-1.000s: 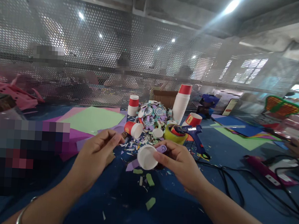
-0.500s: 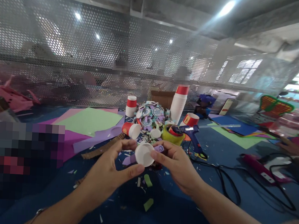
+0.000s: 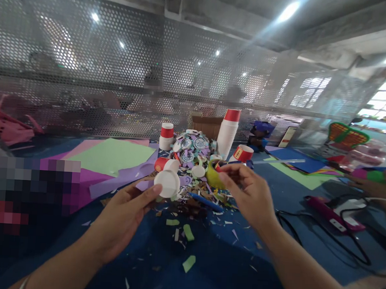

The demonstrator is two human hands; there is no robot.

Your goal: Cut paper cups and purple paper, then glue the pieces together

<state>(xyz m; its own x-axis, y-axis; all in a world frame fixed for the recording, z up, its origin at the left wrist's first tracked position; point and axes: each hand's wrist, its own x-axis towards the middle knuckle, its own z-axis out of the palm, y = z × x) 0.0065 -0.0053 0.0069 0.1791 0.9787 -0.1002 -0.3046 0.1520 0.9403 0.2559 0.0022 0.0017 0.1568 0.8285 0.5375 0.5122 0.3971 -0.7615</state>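
Note:
My left hand point(image 3: 128, 214) pinches a small round white paper cup piece point(image 3: 166, 184) between thumb and fingers. A purple paper strip point(image 3: 144, 185) sticks out at its left, and a purple tab with a smiley point(image 3: 186, 181) shows at its right. My right hand point(image 3: 249, 191) is beside a yellow-green round holder point(image 3: 214, 178), its fingers curved with a gap between thumb and forefinger. It covers most of the dark blue glue gun point(image 3: 249, 164). Behind my hands lies a pile of decorated paper pieces point(image 3: 193, 146).
Red-and-white cups point(image 3: 166, 136) and a tall cup stack point(image 3: 228, 133) stand at the back. Coloured paper sheets point(image 3: 110, 154) lie left. A blue pen point(image 3: 205, 202) rests among scraps. Right are a power strip point(image 3: 332, 218), cables and another person's hand point(image 3: 373, 188).
My right hand has let go of the cup piece and moved right, over the glue gun. The cup piece has moved left in my left hand, its flat side now showing.

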